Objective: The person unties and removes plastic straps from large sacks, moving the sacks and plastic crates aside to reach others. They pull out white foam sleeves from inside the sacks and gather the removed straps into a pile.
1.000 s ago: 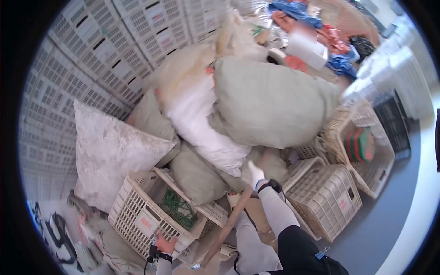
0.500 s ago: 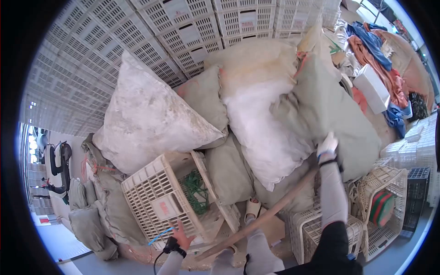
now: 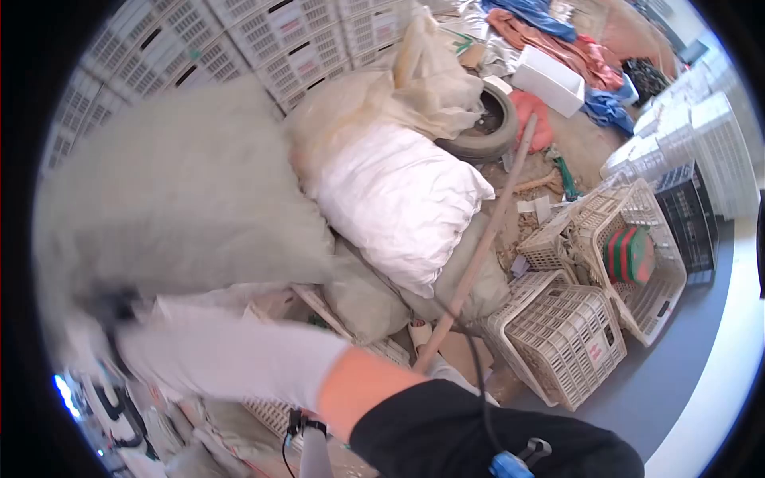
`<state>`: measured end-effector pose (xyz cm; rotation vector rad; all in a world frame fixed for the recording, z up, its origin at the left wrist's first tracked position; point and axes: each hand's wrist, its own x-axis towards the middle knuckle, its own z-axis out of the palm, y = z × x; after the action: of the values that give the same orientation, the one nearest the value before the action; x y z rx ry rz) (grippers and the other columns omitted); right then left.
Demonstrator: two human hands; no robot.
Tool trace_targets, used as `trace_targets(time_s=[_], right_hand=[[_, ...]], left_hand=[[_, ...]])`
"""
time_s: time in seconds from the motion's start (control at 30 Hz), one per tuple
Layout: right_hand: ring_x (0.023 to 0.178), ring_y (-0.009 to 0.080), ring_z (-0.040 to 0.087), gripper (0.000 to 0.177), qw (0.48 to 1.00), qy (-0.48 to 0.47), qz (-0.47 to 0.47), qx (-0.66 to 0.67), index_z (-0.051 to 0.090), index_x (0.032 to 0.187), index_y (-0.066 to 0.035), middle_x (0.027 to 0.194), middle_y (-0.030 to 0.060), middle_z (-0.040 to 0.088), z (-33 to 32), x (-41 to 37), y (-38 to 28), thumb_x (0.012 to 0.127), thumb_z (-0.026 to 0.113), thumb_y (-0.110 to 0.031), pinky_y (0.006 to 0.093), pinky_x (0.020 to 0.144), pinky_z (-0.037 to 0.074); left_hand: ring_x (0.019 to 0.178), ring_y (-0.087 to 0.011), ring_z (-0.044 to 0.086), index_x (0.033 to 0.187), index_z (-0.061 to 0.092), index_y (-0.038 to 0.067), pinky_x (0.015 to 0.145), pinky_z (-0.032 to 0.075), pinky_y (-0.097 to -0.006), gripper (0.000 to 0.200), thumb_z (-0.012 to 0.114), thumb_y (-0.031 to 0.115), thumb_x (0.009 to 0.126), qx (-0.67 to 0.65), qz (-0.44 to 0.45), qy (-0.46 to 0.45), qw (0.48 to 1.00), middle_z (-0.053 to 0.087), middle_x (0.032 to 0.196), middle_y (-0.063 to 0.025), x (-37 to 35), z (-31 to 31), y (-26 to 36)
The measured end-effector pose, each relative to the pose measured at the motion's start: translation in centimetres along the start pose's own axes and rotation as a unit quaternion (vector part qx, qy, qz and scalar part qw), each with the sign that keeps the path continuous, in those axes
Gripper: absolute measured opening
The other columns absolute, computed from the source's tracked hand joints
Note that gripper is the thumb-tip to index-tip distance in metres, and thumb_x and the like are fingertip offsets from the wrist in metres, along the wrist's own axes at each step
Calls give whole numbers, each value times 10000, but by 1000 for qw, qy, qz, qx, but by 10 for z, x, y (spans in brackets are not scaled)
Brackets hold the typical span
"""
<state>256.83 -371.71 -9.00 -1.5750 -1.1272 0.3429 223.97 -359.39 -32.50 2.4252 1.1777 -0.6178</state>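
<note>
A large grey-green woven sack (image 3: 183, 191), smeared by motion, fills the left side. My right arm reaches across to its lower left edge, where my right hand (image 3: 80, 338) grips it; blur hides the separate fingers. Below that forearm, my left hand (image 3: 312, 415) is almost wholly covered, with only the strapped wrist and a sliver of hand in sight near a plastic crate (image 3: 271, 416). A white sack (image 3: 398, 199) lies mid-pile on other grey-green sacks (image 3: 362, 303). A long wooden pole (image 3: 490, 239) slants beside them.
Stacked white crates (image 3: 279, 48) form a wall behind. A tyre (image 3: 482, 131), a white foam box (image 3: 548, 80) and crumpled cloths lie at the upper right. Crates (image 3: 558, 342) stand at the lower right, one holding a red-green striped bundle (image 3: 629, 255). A cable hangs before my sleeve.
The grey-green sack has swung from the right of the pile to the left with my right hand. The tyre and pole's far end are uncovered. My view has shifted right.
</note>
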Motion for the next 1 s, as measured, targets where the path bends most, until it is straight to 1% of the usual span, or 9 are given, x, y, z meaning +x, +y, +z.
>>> trace_targets(time_s=[0.17,0.37,0.47,0.53,0.6,0.67,0.77,0.87,1.0], right_hand=[[1012,257,613,430,944,-87,286,142,557,1227,-21,1115,142,645,90,-134,147,931,519,-331,326,882,482],[1011,270,616,468,698,432,545,171,572,1223,-16,1111,147,652,48,-350,497,936,531,-383,329,888,479],[1209,360,531,751,630,361,685,-50,509,1279,84,1264,272,564,-36,-368,508,844,604,-521,361,1023,399],[1198,331,534,707,667,440,599,44,500,1277,100,1264,255,568,-30,-390,556,877,589,-476,340,1008,400],[1074,212,582,498,627,546,473,292,536,1247,79,1178,155,628,-28,-374,561,914,600,-285,311,918,439],[1035,186,585,466,655,526,452,300,550,1223,71,1149,118,636,-24,-364,557,904,612,-262,298,901,444],[964,145,583,396,708,487,443,254,568,1163,56,1091,69,641,-27,-310,489,887,631,-221,277,859,459],[958,127,578,365,782,417,431,168,554,1147,44,1065,62,634,-43,-258,385,875,639,-185,273,832,470],[954,108,559,351,698,502,310,405,512,1203,16,1071,56,619,-26,-224,329,898,601,-131,266,819,471]], left_hand=[[883,-269,658,1027,672,-37,848,499,-375,298,701,169,814,-167,123,66,976,698,949,-141,-72,2,11],[1001,-183,594,1178,604,-6,797,510,-306,308,625,99,890,-335,23,-240,911,636,1098,-101,-123,36,110],[1000,-198,585,1190,600,4,793,505,-321,307,637,112,905,-320,-1,-302,898,624,1124,-99,-99,50,163],[972,-180,596,1152,616,-16,821,487,-309,291,637,86,881,-310,-22,-290,905,642,1086,-100,-82,52,193],[950,-152,615,1109,632,-53,856,474,-281,285,626,45,841,-327,-9,-239,914,668,1043,-108,-49,62,223],[690,-39,518,1173,630,10,586,413,-189,344,688,93,844,-284,112,-211,929,665,933,-29,-6,70,252],[560,-47,328,1190,620,1,500,316,-219,392,705,112,824,-217,208,-154,941,617,826,-18,63,79,319],[953,-231,622,1166,599,-9,808,485,-338,395,714,120,810,-122,487,44,864,645,1092,-119,127,77,398],[1029,-357,591,1142,621,27,863,478,-410,491,756,312,765,5,415,57,908,629,1116,-158,131,29,434]])
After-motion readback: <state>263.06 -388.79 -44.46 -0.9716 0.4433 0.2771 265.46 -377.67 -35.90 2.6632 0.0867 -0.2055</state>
